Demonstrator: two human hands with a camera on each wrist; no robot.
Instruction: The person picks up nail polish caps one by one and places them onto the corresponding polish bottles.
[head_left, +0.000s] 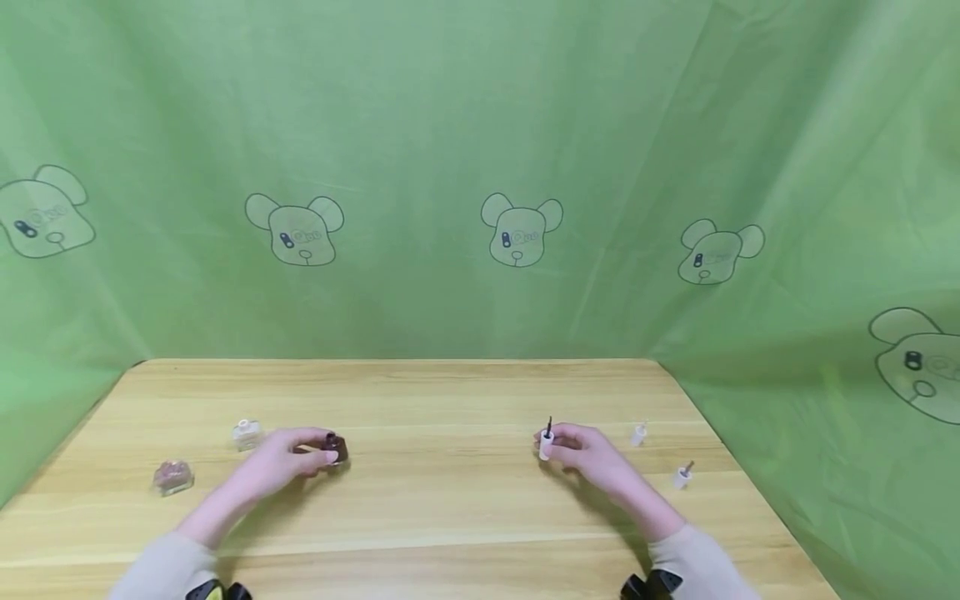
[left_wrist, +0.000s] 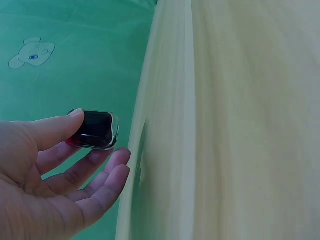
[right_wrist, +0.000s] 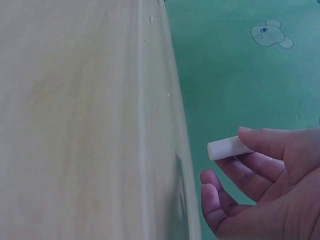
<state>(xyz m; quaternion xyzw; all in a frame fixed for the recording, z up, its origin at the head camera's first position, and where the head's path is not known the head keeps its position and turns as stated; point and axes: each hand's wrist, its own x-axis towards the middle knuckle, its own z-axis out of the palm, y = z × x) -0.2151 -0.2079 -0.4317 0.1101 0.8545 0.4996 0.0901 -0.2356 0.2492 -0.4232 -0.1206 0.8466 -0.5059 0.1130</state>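
Keep the dark nail-polish bottle (left_wrist: 97, 130), pinched in the left hand (head_left: 285, 460) at left on the tabletop (head_left: 442, 500), level, and the white cap (right_wrist: 226, 148), pinched in the right hand (head_left: 591, 460) at right, brush (head_left: 550, 425) upward.

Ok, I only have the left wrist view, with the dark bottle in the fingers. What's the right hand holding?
Observer: The right hand pinches a white cap.
Operator: Which way up is it?
Observer: In the head view, its dark brush points upward.
Operator: Anything out of my sight on the left side?
Observer: Yes, a clear bottle and a pinkish bottle are on the table, left of the left hand.
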